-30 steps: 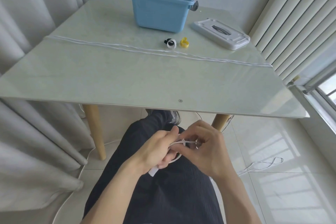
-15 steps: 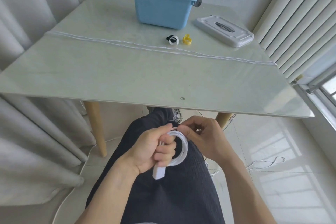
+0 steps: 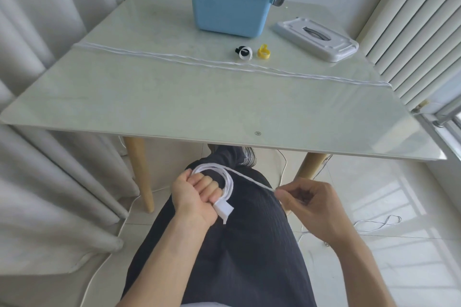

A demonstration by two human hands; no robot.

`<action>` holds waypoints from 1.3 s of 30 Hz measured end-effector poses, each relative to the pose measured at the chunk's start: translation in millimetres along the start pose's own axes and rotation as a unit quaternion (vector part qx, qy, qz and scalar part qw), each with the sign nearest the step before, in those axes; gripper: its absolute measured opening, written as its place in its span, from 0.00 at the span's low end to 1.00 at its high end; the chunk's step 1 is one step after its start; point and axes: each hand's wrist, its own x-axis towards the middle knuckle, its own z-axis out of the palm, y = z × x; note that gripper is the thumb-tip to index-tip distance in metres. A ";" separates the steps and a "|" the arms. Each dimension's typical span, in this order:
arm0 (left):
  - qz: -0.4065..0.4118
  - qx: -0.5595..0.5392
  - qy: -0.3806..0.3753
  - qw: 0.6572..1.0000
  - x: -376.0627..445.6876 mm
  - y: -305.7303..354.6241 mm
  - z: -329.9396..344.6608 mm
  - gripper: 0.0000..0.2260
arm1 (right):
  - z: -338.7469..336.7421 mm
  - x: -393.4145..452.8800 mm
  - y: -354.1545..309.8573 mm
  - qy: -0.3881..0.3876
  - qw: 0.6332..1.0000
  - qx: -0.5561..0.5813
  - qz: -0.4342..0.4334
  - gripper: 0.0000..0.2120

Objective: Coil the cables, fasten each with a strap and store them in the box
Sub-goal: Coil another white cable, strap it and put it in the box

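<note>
White cable coil point(image 3: 225, 183) sits in left hand point(image 3: 193, 194), fingers point(image 3: 208, 185) curled through the loops, plug end poking out below the fist. Right hand point(image 3: 308, 203) pinches the loose strand, pulled taut off the coil, over the lap. Blue box point(image 3: 230, 6), open, on the desk point(image 3: 174, 107) far side; straps point(image 3: 252, 52) near it; more cable point(image 3: 199, 63) laid across the desk.

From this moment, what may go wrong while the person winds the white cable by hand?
1. The left hand grips only a few loops of the cable coil; if the grip loosens, they might spring open.
2. The right hand pinches the loose strand taut; the rest trails on the floor and might tangle or snag on the table leg.
3. The straps lie far off on the table, so fastening needs a reach with one hand.
</note>
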 end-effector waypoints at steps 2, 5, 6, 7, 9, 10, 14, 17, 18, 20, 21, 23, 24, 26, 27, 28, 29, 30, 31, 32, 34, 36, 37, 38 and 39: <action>0.024 -0.087 0.001 0.996 0.6 3.3 -1.3 0.19 | 2.0 -4.1 -0.5 -0.045 0.997 -0.056 0.000 0.08; 0.064 -0.149 -0.006 0.987 -3.3 2.1 0.1 0.17 | 18.0 -10.9 -8.6 -0.131 0.982 -0.138 -0.012 0.12; 0.075 -0.151 -0.008 0.986 -4.0 0.5 1.7 0.16 | 25.1 -13.6 -13.2 -0.153 0.977 -0.148 -0.021 0.12; 0.087 -0.141 -0.007 0.986 -4.1 -0.8 4.0 0.16 | 31.2 -16.1 -17.6 -0.170 0.973 -0.152 -0.031 0.10; 0.115 -0.076 -0.010 0.990 -2.7 -0.9 8.9 0.15 | 37.8 -19.1 -24.2 -0.185 0.970 -0.148 -0.057 0.06; 0.131 -0.032 -0.019 0.991 -0.9 -0.8 9.9 0.14 | 37.8 -19.5 -27.0 -0.183 0.970 -0.146 -0.069 0.04; 0.231 0.161 -0.103 0.954 4.3 -9.9 9.6 0.14 | 30.9 -17.7 -36.6 -0.160 0.974 -0.122 -0.106 0.04; 0.294 0.348 -0.153 0.877 0.8 -19.3 7.0 0.15 | 30.2 -16.2 -41.4 -0.146 0.975 -0.102 -0.129 0.05; 0.295 0.416 -0.170 0.843 -1.0 -20.3 6.3 0.16 | 30.2 -15.1 -42.3 -0.131 0.978 -0.092 -0.132 0.05; 0.254 0.536 -0.216 0.776 -5.3 -18.6 5.0 0.17 | 29.9 -12.2 -43.7 -0.090 0.983 -0.081 -0.140 0.06; 0.216 0.567 -0.251 0.755 -7.4 -18.0 4.2 0.17 | 29.7 -11.1 -45.1 -0.071 0.984 -0.081 -0.143 0.07; 0.128 0.547 -0.343 0.753 -9.5 -18.8 1.9 0.20 | 29.9 -9.8 -45.8 -0.038 0.988 -0.065 -0.138 0.08; 0.089 0.513 -0.377 0.766 -11.0 -19.6 0.9 0.22 | 30.8 -9.3 -45.4 -0.019 0.991 -0.041 -0.129 0.07; 0.020 0.460 -0.406 0.790 -14.3 -18.2 1.1 0.31 | 32.3 -8.2 -44.3 0.021 0.995 0.008 -0.097 0.03; -0.007 0.452 -0.412 0.791 -14.4 -16.8 1.5 0.35 | 32.4 -6.8 -42.8 0.046 0.995 0.019 -0.083 0.06; -0.023 0.451 -0.418 0.788 -14.3 -15.4 1.9 0.36 | 31.8 -5.1 -40.9 0.066 0.995 0.021 -0.071 0.09; -0.022 0.450 -0.424 0.786 -15.0 -14.1 2.8 0.33 | 30.4 -2.8 -38.6 0.074 0.995 0.019 -0.063 0.11; -0.010 0.445 -0.425 0.788 -16.5 -13.5 2.8 0.28 | 29.1 -1.3 -37.1 0.069 0.996 0.022 -0.054 0.12; -0.001 0.433 -0.420 0.797 -17.6 -12.9 3.4 0.24 | 28.4 0.1 -34.5 0.054 0.997 0.029 -0.048 0.12; 0.004 0.417 -0.410 0.811 -17.9 -11.9 3.6 0.22 | 28.9 1.1 -33.0 0.035 0.997 0.048 -0.044 0.11; 0.000 0.369 -0.383 0.847 -16.5 -9.2 3.4 0.20 | 34.0 3.5 -30.4 0.008 0.996 0.079 -0.048 0.08; -0.017 0.316 -0.368 0.874 -15.6 -6.8 4.4 0.21 | 39.1 5.9 -27.6 0.001 0.995 0.086 -0.054 0.12; -0.027 0.298 -0.359 0.884 -16.4 -6.0 4.9 0.22 | 40.9 6.3 -27.7 -0.006 0.994 0.092 -0.058 0.16; -0.034 0.287 -0.346 0.893 -18.3 -5.8 5.2 0.23 | 42.8 6.0 -28.1 -0.018 0.993 0.106 -0.059 0.19; -0.040 0.278 -0.330 0.901 -20.9 -6.3 5.7 0.22 | 43.7 5.5 -28.4 -0.029 0.990 0.130 -0.056 0.22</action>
